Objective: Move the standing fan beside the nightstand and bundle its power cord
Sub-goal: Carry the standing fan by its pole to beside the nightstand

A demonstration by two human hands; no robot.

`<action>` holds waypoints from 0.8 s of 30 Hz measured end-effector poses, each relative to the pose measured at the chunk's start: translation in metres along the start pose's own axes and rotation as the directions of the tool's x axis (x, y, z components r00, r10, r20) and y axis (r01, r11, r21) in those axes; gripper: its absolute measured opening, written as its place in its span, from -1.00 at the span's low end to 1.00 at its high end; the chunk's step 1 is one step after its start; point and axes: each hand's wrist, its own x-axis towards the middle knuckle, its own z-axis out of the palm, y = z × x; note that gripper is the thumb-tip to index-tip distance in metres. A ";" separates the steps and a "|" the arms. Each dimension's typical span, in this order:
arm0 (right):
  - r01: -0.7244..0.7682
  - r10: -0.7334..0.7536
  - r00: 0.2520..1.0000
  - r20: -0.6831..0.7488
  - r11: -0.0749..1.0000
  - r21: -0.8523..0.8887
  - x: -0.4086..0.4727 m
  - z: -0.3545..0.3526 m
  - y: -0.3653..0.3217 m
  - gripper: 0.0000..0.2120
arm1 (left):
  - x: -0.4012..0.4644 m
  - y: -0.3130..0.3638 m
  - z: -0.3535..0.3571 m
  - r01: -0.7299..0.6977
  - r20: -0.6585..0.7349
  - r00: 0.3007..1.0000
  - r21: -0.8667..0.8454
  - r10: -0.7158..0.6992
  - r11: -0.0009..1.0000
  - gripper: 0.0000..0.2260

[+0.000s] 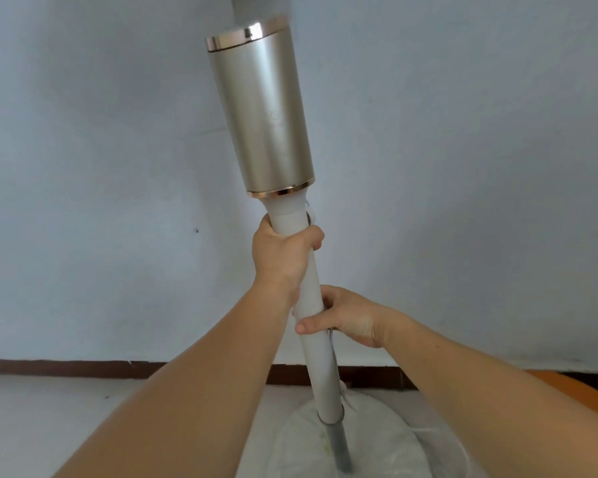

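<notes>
Both hands wrap the standing fan's white pole, left hand above right hand, near the wall; keep it upright, lifting its base clear of the floor.

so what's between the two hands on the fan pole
In the head view, only a bare stretch of the white pole separates the left hand, gripping higher, from the right hand, gripping lower.

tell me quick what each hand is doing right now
Left hand: closed around the white pole of the fan, just below the gold cylinder.
Right hand: closed around the same pole, lower down.
</notes>
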 end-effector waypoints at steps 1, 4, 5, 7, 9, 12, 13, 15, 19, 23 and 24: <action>-0.006 0.006 1.000 0.019 1.000 -0.008 0.000 0.004 -0.001 -0.45 | -0.002 0.001 -0.006 0.004 0.031 1.000 -0.017 -0.003 1.000 -0.74; -0.002 0.003 0.997 0.072 1.000 -0.023 0.004 0.021 -0.003 -0.48 | -0.007 0.002 -0.028 0.013 0.112 0.994 -0.077 -0.005 0.997 -0.77; 0.004 -0.002 0.997 0.082 1.000 -0.017 0.006 0.028 -0.003 -0.50 | -0.008 0.003 -0.035 0.013 0.135 0.991 -0.083 -0.002 0.996 -0.78; 0.009 -0.010 0.994 0.109 1.000 0.007 0.010 0.046 -0.003 -0.51 | -0.010 0.002 -0.053 0.012 0.162 0.987 -0.081 0.001 0.997 -0.81; 0.011 -0.016 0.992 0.125 0.999 0.042 0.014 0.060 0.000 -0.46 | -0.013 0.003 -0.068 0.013 0.180 0.984 -0.078 0.002 0.997 -0.81; -0.017 0.000 0.989 0.146 0.993 0.119 0.018 0.076 0.013 -0.41 | -0.016 0.003 -0.083 -0.007 0.168 0.986 -0.050 0.016 0.999 -0.78; -0.024 0.007 0.990 0.138 0.993 0.120 0.019 0.081 0.021 -0.45 | -0.018 0.003 -0.085 -0.027 0.147 0.989 -0.031 0.031 0.999 -0.75; -0.018 0.015 0.999 0.049 0.997 0.070 0.020 0.093 0.033 -0.63 | -0.020 0.002 -0.085 -0.089 0.067 0.994 0.029 0.087 0.996 -0.67; -0.011 0.023 0.984 -0.175 0.998 0.070 0.028 0.108 0.043 -0.76 | -0.024 -0.001 -0.069 -0.150 -0.167 0.967 0.230 0.191 0.962 -0.48; -0.031 0.045 0.978 -0.202 0.997 0.074 0.033 0.115 0.040 -0.82 | -0.017 -0.001 -0.066 -0.158 -0.269 0.928 0.347 0.259 0.925 -0.56; -0.037 0.051 0.978 -0.204 0.997 0.071 0.034 0.118 0.038 -0.80 | -0.015 -0.001 -0.071 -0.153 -0.274 0.925 0.365 0.263 0.918 -0.57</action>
